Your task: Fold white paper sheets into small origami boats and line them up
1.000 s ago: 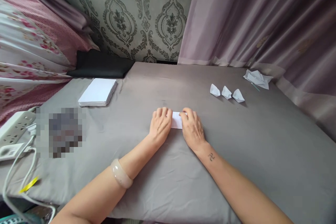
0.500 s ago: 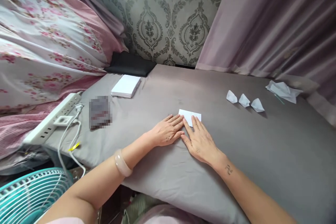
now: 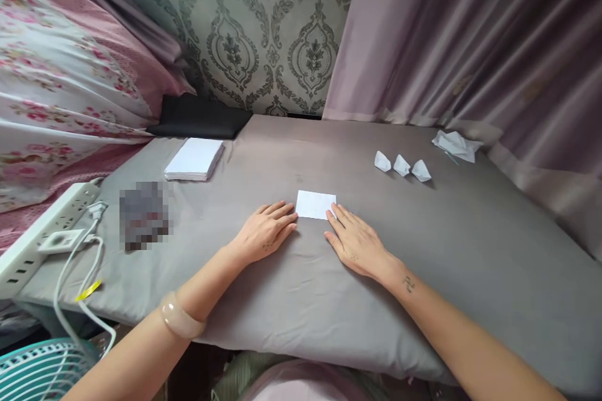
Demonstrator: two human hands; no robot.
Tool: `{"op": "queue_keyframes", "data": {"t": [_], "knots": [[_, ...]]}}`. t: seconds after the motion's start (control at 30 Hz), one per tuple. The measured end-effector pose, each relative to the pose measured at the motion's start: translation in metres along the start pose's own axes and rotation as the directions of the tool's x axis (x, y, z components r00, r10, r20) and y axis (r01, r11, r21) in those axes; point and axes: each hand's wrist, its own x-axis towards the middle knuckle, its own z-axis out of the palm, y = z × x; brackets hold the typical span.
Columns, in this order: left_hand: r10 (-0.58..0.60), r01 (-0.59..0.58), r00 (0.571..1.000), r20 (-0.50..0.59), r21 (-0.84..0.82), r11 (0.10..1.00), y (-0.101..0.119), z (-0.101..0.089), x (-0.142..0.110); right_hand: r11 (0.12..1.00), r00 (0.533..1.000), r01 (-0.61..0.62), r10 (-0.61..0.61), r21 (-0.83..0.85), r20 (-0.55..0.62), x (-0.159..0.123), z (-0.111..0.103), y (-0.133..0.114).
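A folded white sheet of paper (image 3: pixel 314 205) lies flat on the grey cloth in front of me. My left hand (image 3: pixel 267 230) rests flat at the paper's left edge, fingers stretched out, its fingertips close to or touching the lower left corner. On the other side, my right hand (image 3: pixel 353 235) lies palm down with fingers apart, and its fingertips overlap the paper's right edge. Neither hand grips anything. Further right stand three small folded paper pieces (image 3: pixel 402 166) in a row.
A stack of white paper (image 3: pixel 194 160) lies at the back left, near a black folded cloth (image 3: pixel 202 116). A power strip (image 3: pixel 51 225) with cables runs along the left edge, above a teal fan (image 3: pixel 42 369). Crumpled white paper (image 3: pixel 457 145) sits at the back right.
My hands have moved apart, from the middle of the paper to its two side edges, uncovering most of it. The camera view has swung to the right.
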Motion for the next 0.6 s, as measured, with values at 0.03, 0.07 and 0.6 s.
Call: {"op": "queue_keyframes", "data": {"t": [0.03,0.07,0.6], "knots": [[0.004,-0.003,0.999,-0.034,0.018,1.000,0.003,0.001,0.006,1.000,1.000,-0.011,0.011,0.004,-0.018,0.001,-0.001,0.002],[0.013,-0.011,0.998,-0.059,0.041,0.999,0.006,0.002,0.012,1.000,0.999,-0.020,0.021,0.010,-0.038,0.002,-0.001,0.003],[0.059,-0.051,0.996,-0.074,0.102,0.993,0.011,0.012,0.079,0.996,0.979,0.040,-0.055,-0.078,-0.199,0.036,0.003,0.009]]}}
